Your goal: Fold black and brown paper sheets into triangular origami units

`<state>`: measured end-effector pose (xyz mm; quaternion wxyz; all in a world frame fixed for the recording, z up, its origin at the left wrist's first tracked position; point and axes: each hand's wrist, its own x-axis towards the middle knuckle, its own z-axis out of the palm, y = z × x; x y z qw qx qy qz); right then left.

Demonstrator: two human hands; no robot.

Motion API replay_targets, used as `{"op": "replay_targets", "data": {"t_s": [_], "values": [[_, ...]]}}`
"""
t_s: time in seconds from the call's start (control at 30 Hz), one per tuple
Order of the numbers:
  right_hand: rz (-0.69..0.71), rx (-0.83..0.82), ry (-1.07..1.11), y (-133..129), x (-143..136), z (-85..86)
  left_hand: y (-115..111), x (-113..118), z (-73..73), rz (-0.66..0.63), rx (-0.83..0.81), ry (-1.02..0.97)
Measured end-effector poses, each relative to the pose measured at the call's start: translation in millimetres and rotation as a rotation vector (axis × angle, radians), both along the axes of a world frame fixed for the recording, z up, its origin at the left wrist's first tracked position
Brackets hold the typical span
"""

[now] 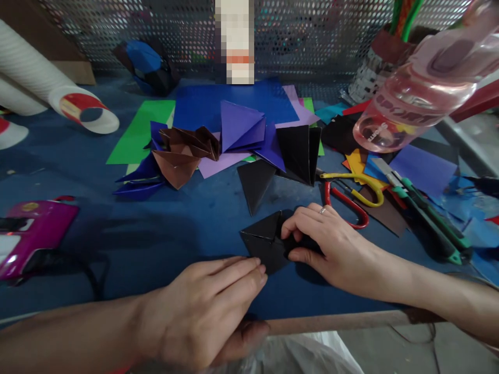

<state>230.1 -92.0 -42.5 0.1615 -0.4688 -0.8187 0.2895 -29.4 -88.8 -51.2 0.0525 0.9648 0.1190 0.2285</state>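
A black folded paper (263, 246) lies on the blue tabletop near its front edge, with a triangular flap folded over on its upper side. My left hand (210, 301) rests at its lower left, fingers stretched out side by side, the fingertips touching the paper. At the paper's right edge, my right hand (323, 244) has its fingers curled and the thumb against the sheet, gripping it. A ring shows on one finger. Just beyond lies another black folded triangle (255, 182), beside standing black folded pieces (298, 153).
Behind are purple (241, 127) and brown (183, 156) folded pieces on coloured sheets. To the right lie scissors (356, 189), green cutters (424, 213), paper scraps and a pink bottle (413, 98). A magenta glue gun (42, 228) sits left, with white tubes (62, 88) behind it.
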Motion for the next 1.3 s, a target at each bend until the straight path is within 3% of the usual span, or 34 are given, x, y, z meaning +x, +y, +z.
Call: {"op": "replay_targets", "data": {"t_s": [0.3, 0.4, 0.53, 0.7, 0.8, 0.9, 1.3], "values": [[-0.022, 0.103, 0.010, -4.3, -3.3, -1.9, 11.0, -1.2, -1.0, 0.009, 0.032, -0.081], [-0.018, 0.137, 0.007, -3.2, -4.0, -3.7, 16.3, -0.3, -0.7, 0.127, 0.026, -0.146], [-0.015, 0.189, 0.039, -1.5, -4.2, -5.0, 27.4, 4.2, -0.9, 0.329, -0.102, -0.164], [-0.108, 0.398, 0.120, -0.3, -1.9, -4.1, 32.2, 6.9, -4.4, 0.247, -0.185, -0.157], [-0.190, 0.502, 0.024, 1.9, 0.5, -6.8, 30.8, 6.9, -4.8, 0.234, -0.182, -0.146], [-0.235, 0.503, -0.141, 2.7, 1.4, -9.7, 30.7, 6.2, -5.1, 0.227, -0.185, -0.136], [-0.214, 0.504, -0.317, -1.1, -1.2, -7.2, 31.2, 4.4, -7.9, 0.203, -0.205, -0.101]]}}
